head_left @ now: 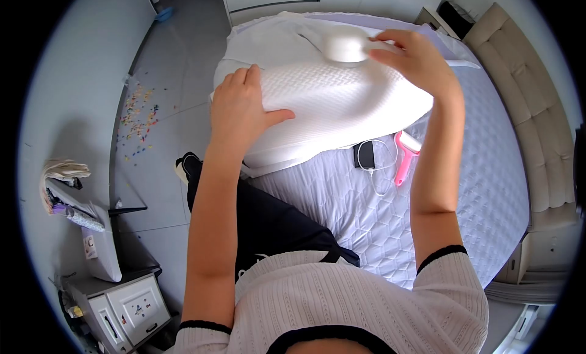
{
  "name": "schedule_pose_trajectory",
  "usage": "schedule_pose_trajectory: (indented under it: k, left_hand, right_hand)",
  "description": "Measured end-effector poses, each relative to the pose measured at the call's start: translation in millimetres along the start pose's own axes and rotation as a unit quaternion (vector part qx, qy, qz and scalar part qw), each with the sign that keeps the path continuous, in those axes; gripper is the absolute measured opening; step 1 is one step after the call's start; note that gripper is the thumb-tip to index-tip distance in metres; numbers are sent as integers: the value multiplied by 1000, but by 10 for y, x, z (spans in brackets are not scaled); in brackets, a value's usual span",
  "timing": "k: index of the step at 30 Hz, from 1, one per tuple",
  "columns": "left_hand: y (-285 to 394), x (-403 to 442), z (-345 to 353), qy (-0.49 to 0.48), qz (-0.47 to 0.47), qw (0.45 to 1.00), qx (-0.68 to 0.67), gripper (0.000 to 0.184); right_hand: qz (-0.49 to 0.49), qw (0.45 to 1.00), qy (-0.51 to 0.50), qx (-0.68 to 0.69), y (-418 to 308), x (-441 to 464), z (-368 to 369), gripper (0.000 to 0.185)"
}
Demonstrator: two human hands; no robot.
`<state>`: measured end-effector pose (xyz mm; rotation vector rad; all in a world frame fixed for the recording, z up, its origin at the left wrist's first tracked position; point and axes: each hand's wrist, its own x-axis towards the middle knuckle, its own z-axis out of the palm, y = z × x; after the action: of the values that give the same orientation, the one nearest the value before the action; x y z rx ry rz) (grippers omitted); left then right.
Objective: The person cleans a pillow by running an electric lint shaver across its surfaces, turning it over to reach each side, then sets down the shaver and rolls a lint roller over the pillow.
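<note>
A white quilted pillow (329, 119) lies tilted on the bed in front of me. My left hand (241, 104) grips its left side, the thumb stretched across the textured top and the fingers bent over the fabric. My right hand (415, 58) is closed around the handle of a white fabric shaver (345, 46) with a round head. That head is at the pillow's far part; whether it touches the fabric I cannot tell. Nearer to me on the mattress are a pink-handled lint roller (403, 162) and a black device (364, 155) with a white cable (383, 184).
The bed (482, 134) has a grey quilted cover and a padded headboard (513, 91) on the right. Small colourful pieces (139, 119) are scattered over the floor at left. A white cabinet (137, 308) and a chair with folded cloth (67, 169) stand along the left wall.
</note>
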<state>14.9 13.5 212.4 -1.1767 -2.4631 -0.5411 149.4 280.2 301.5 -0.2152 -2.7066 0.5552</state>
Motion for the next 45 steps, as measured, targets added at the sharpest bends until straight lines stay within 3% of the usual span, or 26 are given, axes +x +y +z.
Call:
schedule_pose_trajectory:
  k: [2,6,9,11,16,22,25,27,30,34,40,43,45]
  left_hand:
    - [3,14,-8,-5,-2,1000,-2,95]
    - [3,24,1,-6,-7,1000,-6,95]
    - [-8,23,7,-5,-6,1000,-7,95]
    - [-12,19,-2,-3,-7,1000,-5,95]
    - [-39,31,5,-5,-7,1000,-5,93]
    - [-22,68,22,-12,-5,1000,-10,90]
    - [-32,72,37,-8,-9,1000,-13,89]
    - [-43,82,37,-14,-14,1000,-19,89]
    - [-61,80,53,-2,-7,1000,-7,88]
    - [-106,87,55,-6,-4,1000,-10,89]
    - [-98,110,43,-25,-12,1000,-9,90]
    - [-84,120,50,-27,-13,1000,-5,90]
    - [-76,130,42,-32,-22,999,-4,90]
  right_hand:
    - [89,991,69,-72,90,-137,-93,47]
    - [141,983,82,-85,66,-267,-138,45]
    - [115,990,76,-39,-76,-262,-13,43]
    - [31,997,64,14,-188,-240,75,40]
    - [-8,996,60,71,-186,-243,159,39]
    - [170,974,126,-79,-75,-433,-1,39]
    - [159,981,107,-19,-168,-483,47,37]
    - [25,991,133,-22,-240,-458,216,35]
    - [-55,990,122,38,-490,-414,458,30]
    - [-59,991,119,30,-635,-423,539,30]
    - [80,970,228,-30,-138,-580,374,30]
    - [187,951,245,-6,-36,-714,309,30]
    - [197,950,243,-13,-98,-759,341,30]
